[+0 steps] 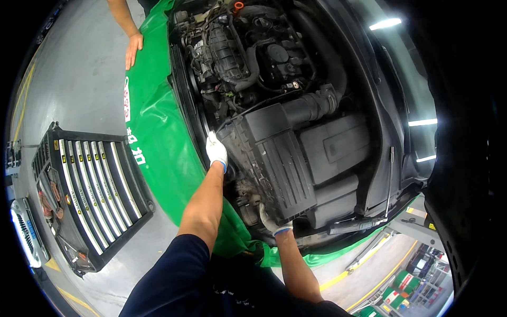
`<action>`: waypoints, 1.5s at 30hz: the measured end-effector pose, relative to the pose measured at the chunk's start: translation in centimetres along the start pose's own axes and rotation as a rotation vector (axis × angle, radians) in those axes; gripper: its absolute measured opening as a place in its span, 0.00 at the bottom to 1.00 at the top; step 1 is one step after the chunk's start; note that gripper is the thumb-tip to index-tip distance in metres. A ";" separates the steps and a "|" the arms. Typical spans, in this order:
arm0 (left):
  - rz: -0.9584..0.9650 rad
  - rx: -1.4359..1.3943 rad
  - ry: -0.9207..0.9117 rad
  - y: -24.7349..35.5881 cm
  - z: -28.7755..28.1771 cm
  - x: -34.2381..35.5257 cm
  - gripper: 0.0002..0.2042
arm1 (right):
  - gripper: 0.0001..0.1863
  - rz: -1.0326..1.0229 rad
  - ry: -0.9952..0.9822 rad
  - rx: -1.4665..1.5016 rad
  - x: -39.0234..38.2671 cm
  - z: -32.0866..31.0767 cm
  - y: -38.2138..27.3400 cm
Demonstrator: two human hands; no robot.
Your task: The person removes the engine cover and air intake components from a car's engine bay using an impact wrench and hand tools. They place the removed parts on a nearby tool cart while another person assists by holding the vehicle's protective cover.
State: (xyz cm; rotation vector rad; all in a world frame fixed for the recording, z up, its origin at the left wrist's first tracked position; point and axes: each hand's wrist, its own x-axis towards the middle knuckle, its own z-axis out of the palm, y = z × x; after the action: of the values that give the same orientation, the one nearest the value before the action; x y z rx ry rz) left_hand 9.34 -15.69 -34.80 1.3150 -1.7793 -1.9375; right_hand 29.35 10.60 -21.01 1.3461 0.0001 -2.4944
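Observation:
Below me is an open engine bay with a black air filter housing (288, 185) in its near half. My left hand (217, 149), in a white glove, reaches to the housing's left side beside the front panel. Its fingers are drawn together; what they hold, if anything, is hidden. My right hand (273, 221), also gloved, is at the housing's near corner, its fingers curled under the edge and partly out of sight. A wide ribbed intake hose (317, 105) leads off the housing's far end. Right of the housing sits a black box-shaped cover (343, 142).
A green fender cover (169, 142) drapes the car's front edge, with another person's hand (134, 50) resting on it. A ratchet (356, 226) with a long extension bar (391, 182) lies at the right. A tool cabinet (100, 195) stands left; the engine (259, 47) is beyond.

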 end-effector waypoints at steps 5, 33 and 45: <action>-0.114 -0.103 -0.009 -1.3 0.1 0.7 0.29 | 0.27 -0.025 0.021 -0.045 -0.6 0.3 -0.2; -0.468 -0.619 -0.417 6.2 -0.1 -1.6 0.44 | 0.31 0.039 -0.027 0.096 2.7 -2.0 2.1; -0.398 -0.121 -0.465 11.0 -2.0 0.6 0.18 | 0.25 -0.024 0.249 -0.175 4.7 -3.0 1.5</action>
State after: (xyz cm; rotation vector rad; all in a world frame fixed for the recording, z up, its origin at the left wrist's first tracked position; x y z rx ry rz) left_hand 5.94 -20.27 -25.19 1.3359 -1.6283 -2.7082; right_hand 29.75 8.34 -26.31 1.5766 0.2832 -2.2677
